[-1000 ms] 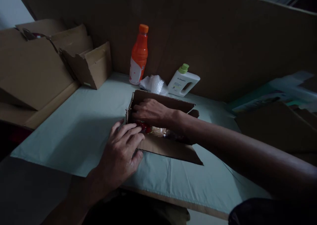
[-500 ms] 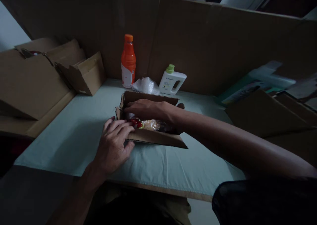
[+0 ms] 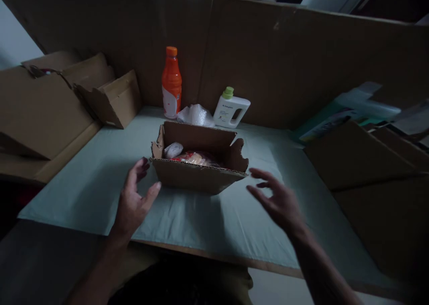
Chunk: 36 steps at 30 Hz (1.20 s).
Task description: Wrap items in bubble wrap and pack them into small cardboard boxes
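An open-topped cardboard box (image 3: pixel 194 177) stands at the middle of the table. Inside lie a shiny clear-wrapped packet (image 3: pixel 197 158) with red and tan parts and, at the left end, a whitish plastic-wrapped item (image 3: pixel 173 150); the front wall hides their lower parts. My left hand (image 3: pixel 136 197) is just off the box's left end, thumb and fingers apart, holding nothing. Off the front right corner is my right hand (image 3: pixel 273 200), likewise empty with its fingers spread.
Behind the box stand an orange bottle (image 3: pixel 172 83), crumpled bubble wrap (image 3: pixel 196 116) and a white jug with a green cap (image 3: pixel 231 109). Cardboard boxes (image 3: pixel 43 112) are at the left. On the right, a teal bottle (image 3: pixel 338 115) leans by another box (image 3: pixel 362 157). A cardboard wall (image 3: pixel 268 63) closes the back.
My right hand has come out of the box and moved to its right side. My left hand has let go of the box's left end and drawn back. The front flap now stands more upright.
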### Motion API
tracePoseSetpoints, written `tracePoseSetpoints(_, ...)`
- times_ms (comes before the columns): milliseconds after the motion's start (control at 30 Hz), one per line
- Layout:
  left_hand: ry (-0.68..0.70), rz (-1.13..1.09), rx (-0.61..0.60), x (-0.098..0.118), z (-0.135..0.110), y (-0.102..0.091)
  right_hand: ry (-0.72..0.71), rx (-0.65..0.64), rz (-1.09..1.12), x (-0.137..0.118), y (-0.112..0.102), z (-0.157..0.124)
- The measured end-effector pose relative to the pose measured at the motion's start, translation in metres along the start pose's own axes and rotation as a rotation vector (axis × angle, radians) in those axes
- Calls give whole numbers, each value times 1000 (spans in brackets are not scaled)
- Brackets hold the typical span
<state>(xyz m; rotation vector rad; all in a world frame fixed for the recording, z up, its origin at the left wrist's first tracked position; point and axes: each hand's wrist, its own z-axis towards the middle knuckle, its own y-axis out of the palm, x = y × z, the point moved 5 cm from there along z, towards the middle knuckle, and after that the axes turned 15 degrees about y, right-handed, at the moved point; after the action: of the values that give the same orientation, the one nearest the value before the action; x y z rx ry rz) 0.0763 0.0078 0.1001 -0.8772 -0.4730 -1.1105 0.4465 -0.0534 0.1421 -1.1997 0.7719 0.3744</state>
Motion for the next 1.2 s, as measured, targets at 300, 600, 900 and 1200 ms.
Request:
tracePoseSetpoints(300, -100, -183, -46, -29, 31, 39, 14, -90, 293, -25, 101, 12)
tracePoseSetpoints(600, -29, -448, -52, 19, 36, 102, 143, 180, 105, 13, 17, -10)
tracePoseSetpoints(900, -161, -418, 236, -62, 21, -45, -202, -87, 243, -62, 143, -104)
tracePoseSetpoints(1200, -188, -489, 303, -78, 22, -66, -230, -159, 206, -59, 151, -105)
